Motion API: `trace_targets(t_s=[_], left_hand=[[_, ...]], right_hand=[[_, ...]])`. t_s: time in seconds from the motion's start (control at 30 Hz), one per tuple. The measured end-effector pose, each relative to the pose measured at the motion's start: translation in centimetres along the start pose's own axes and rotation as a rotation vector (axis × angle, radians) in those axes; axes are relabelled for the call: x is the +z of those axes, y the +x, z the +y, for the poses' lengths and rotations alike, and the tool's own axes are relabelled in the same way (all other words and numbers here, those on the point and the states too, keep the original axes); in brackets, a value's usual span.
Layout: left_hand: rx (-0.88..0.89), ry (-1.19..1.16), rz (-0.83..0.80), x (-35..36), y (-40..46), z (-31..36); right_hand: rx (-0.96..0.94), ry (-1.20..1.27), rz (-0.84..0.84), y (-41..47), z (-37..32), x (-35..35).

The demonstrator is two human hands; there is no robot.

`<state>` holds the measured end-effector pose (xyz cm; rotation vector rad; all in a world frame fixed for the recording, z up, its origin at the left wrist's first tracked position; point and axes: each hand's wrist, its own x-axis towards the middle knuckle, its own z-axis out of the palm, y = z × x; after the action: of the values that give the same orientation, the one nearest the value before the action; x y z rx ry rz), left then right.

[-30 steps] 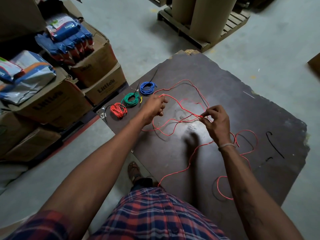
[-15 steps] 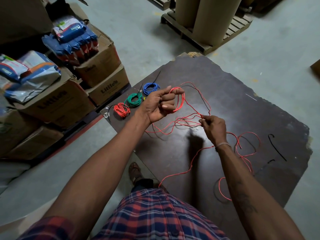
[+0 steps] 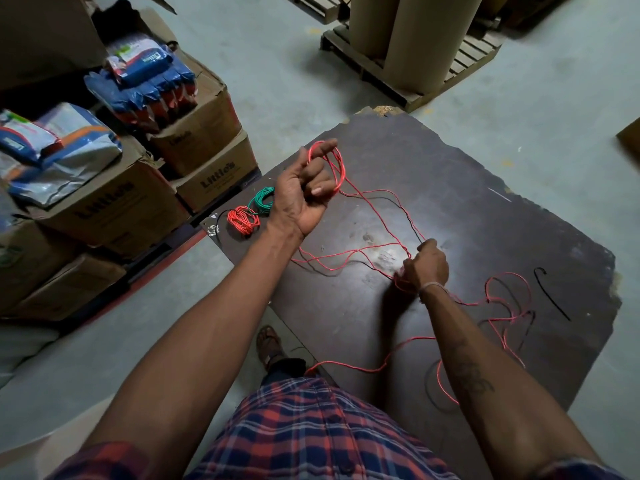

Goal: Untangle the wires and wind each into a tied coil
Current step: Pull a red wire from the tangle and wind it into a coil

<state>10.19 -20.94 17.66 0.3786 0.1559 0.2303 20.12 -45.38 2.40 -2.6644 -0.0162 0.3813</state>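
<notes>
While red wire (image 3: 375, 216) slants between them, left hand (image 3: 304, 192) holds loops, right hand (image 3: 427, 266) pinches it.

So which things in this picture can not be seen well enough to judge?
- Head view: the right hand has its back to the camera, hiding its grip on the red wire.
- Head view: the left hand covers part of the green coil.
- Box: cut off by the right edge.

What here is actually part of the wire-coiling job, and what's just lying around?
Part of the job:
loose red wire
left hand, winding loops
right hand, feeding wire
red coil
green coil

Lying about:
cardboard boxes
packets
pallet
black wire scrap
</notes>
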Motion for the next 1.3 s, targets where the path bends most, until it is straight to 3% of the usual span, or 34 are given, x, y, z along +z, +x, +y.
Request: trace_targets(t_s=[0.13,0.33,0.67,0.9,1.03,1.17,1.3], left_hand=[[0.048,0.012,0.019,0.4,0.0,1.6],[-0.018,0.055,0.040,0.3,0.0,0.6],[-0.103,0.117,0.046,1.1,-0.1,-1.2],[-0.126,0.143,0.039,1.0,-0.2,-1.0],[-0.160,0.157,0.032,1.0,-0.3,-0.9],[-0.201,0.196,0.041,0.7,-0.1,-1.3],[-0.234,0.237,0.035,0.6,0.1,-1.7]], right_hand=[[0.026,0.018,-0.057,0.0,1.2,0.4],[-0.076,0.092,-0.105,0.1,1.1,0.8],[-0.420,0.274,-0.210,-1.0,-0.8,0.6],[-0.476,0.053,-0.366,-0.3,-2.5,0.5],[-0.524,-0.061,-0.277,0.2,-3.1,0.6],[-0.574,0.175,-0.165,-0.8,-6.4,-0.7],[-0.398,0.787,-0.320,-1.8,-10.3,-2.9]])
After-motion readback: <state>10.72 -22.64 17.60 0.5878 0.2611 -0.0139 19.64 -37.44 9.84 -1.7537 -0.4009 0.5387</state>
